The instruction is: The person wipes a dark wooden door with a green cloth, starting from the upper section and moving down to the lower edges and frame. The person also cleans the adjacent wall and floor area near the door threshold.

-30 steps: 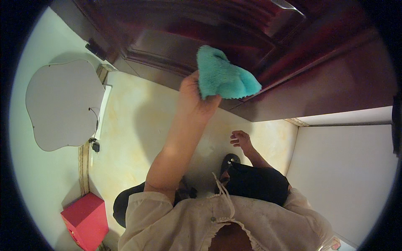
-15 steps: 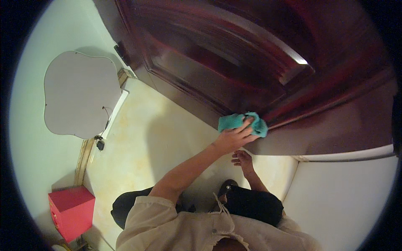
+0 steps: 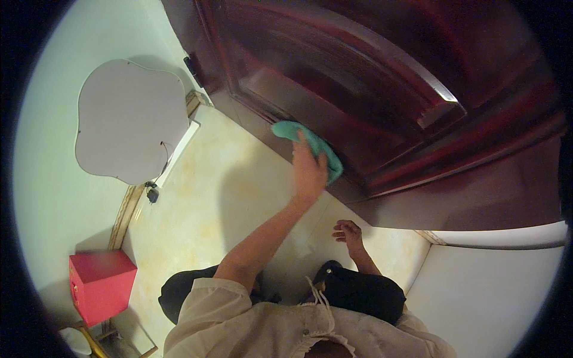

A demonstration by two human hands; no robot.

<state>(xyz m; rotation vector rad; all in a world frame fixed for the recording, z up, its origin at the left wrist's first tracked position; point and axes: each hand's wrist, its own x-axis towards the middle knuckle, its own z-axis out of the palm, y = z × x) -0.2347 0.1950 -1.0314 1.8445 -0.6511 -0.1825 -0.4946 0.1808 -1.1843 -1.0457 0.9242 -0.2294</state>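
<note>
My left hand [image 3: 309,172] is pressed on a teal-green cloth [image 3: 325,156], its fingers laid over it and somewhat blurred. The cloth lies against the bottom part of a dark red-brown panelled door [image 3: 370,77], along the moulding at the panel's lower left. My right hand [image 3: 349,234] hangs in front of my right knee, below the door's bottom edge. Its fingers are loosely bent and a little apart, with nothing in them, and it touches neither door nor cloth.
A wavy-edged grey panel [image 3: 131,122] leans at the left wall, with a thin cable and black plug [image 3: 153,196] beside it. A red box [image 3: 104,283] stands at the lower left. A white panel [image 3: 483,292] rises at the right. Pale floor tiles [image 3: 197,173] lie below the door.
My left hand has slid the cloth up and to the left along the door's lower moulding. My right hand has stayed nearly in place. The whole view has shifted slightly.
</note>
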